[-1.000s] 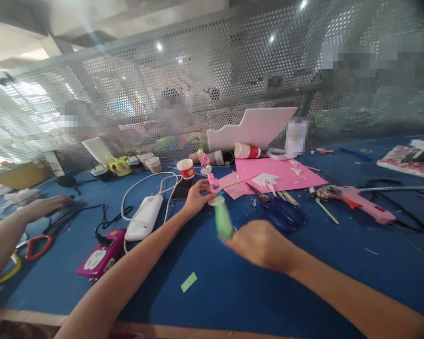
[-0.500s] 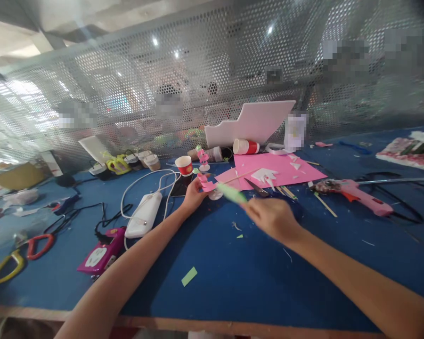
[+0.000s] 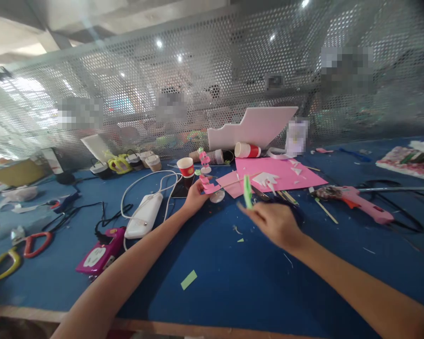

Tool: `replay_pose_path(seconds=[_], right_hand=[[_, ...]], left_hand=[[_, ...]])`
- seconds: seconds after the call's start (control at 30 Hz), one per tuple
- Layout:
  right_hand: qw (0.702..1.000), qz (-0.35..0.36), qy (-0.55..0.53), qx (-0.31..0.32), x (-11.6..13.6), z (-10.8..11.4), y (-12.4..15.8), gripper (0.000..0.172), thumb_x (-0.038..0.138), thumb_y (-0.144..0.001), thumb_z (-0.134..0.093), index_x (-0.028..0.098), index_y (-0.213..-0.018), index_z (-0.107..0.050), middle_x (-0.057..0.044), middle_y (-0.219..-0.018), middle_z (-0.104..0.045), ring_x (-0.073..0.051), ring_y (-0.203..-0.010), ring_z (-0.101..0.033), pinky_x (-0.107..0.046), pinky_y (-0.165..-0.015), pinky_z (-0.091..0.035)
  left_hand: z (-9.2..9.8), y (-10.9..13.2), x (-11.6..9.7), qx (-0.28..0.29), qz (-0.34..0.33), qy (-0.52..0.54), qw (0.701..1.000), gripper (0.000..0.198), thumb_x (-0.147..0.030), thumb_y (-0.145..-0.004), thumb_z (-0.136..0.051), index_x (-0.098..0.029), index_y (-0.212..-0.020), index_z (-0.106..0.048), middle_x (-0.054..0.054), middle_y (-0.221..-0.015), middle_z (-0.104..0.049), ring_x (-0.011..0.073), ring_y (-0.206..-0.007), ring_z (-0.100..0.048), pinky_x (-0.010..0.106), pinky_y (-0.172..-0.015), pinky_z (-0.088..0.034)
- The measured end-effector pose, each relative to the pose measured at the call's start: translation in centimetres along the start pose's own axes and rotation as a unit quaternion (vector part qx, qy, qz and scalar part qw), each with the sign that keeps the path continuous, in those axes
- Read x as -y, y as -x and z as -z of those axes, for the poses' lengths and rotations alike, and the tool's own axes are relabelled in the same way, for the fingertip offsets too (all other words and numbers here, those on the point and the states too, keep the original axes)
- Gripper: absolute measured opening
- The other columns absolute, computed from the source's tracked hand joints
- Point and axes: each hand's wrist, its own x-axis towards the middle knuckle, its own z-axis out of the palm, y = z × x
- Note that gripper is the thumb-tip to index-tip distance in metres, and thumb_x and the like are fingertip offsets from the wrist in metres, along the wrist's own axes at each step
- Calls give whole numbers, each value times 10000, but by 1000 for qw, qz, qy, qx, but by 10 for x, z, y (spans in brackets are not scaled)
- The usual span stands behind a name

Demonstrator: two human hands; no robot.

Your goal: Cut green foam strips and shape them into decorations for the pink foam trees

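My left hand [image 3: 194, 197] pinches a small pink paper spiral model [image 3: 206, 182] with a green tip, low over the table. Just right of it lies a white round disc [image 3: 217, 197]. In my right hand [image 3: 275, 223] a light green paper strip [image 3: 247, 190] stands up from closed fingertips, slightly blurred. Behind my left hand a similar pink model [image 3: 204, 161] stands on a white round base. Nearer the front edge rests a green paper scrap [image 3: 188, 279].
Pink paper sheets [image 3: 282, 167] with white scraps lie beyond my right hand. A pink glue gun [image 3: 365, 202] is at right. On the left are a white power strip [image 3: 144, 216], a magenta device [image 3: 101, 254] and scissors [image 3: 37, 245]. A red paper cup [image 3: 185, 167] stands behind.
The green strip has turned from lying sideways, near the pink model, to upright. My right hand has drawn slightly away to the right. My left hand keeps its hold, barely moved.
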Motion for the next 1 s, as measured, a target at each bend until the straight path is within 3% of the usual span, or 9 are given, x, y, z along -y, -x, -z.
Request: replay_pose_path(seconds=[0.1, 0.17, 0.27, 0.3, 0.43, 0.6, 0.63, 0.8, 1.0], right_hand=[[985, 135, -79, 76, 7, 2, -1, 334, 236, -941, -450, 172, -620, -515, 41, -484, -488, -78, -442, -409, -259, -490, -259], [995, 84, -31, 50, 4, 0, 1, 334, 230, -930, -470, 170, -604, -509, 45, -458, -465, -77, -420, -390, -260, -473, -244], [994, -72, 66, -42, -1, -3, 4, 323, 233, -906, -518, 167, -590, -503, 63, -407, -405, -68, -371, -360, -251, -441, -229], [995, -70, 58, -38, -1, -4, 4, 321, 239, -899, -533, 167, -587, -501, 66, -406, -400, -64, -366, -364, -246, -441, -238], [992, 100, -42, 58, 5, -5, 4, 311, 240, -899, -535, 171, -597, -518, 51, -451, -469, -73, -408, -430, -248, -469, -270], [991, -103, 76, -33, -13, -9, 8, 339, 261, -898, -533, 155, -577, -509, 48, -415, -438, -65, -360, -365, -245, -425, -226], [992, -109, 65, -29, -13, -9, 8, 340, 266, -897, -535, 156, -577, -506, 50, -414, -434, -64, -360, -366, -243, -425, -229], [979, 78, -138, 125, 9, -6, 4, 365, 280, -946, -440, 166, -610, -523, 37, -481, -506, -69, -425, -455, -239, -471, -289], [990, -140, 21, -10, -3, -10, 8, 365, 287, -918, -493, 162, -575, -494, 54, -415, -421, -60, -355, -365, -237, -427, -231]], left_hand=[[1, 0, 1, 4, 4, 16, 1000, 528, -174, -590, -735, -144, -1091, -573, 41, -855, -687, 149, -759, -637, 293, -724, -515], [1, 0, 2, 6, 4, 21, 1000, 538, -170, -587, -738, -144, -1097, -571, 48, -867, -691, 155, -774, -643, 293, -724, -517], [1, 0, 1, 7, 4, 7, 1000, 510, -168, -604, -734, -148, -1090, -581, 56, -884, -695, 159, -780, -646, 308, -741, -521], [1, 0, 1, 7, 5, 4, 1000, 505, -166, -607, -733, -149, -1088, -582, 57, -885, -695, 160, -779, -646, 311, -744, -521], [1, 0, 0, 4, 12, 22, 1000, 531, -153, -576, -744, -145, -1081, -581, 48, -870, -699, 157, -767, -647, 300, -735, -521], [0, 0, -2, 3, 14, 21, 1000, 491, -159, -595, -737, -140, -1062, -589, 47, -866, -701, 150, -762, -649, 300, -745, -518], [0, 0, -2, 3, 13, 19, 1000, 483, -154, -592, -737, -140, -1053, -593, 46, -863, -702, 151, -762, -649, 299, -744, -518], [0, 1, -1, -1, 15, 37, 999, 527, -125, -543, -756, -141, -1044, -594, 49, -883, -706, 159, -782, -652, 293, -732, -522], [-1, 1, 0, -1, 22, 49, 999, 520, -166, -550, -761, -126, -1040, -590, 66, -899, -706, 168, -804, -656, 304, -750, -522]])
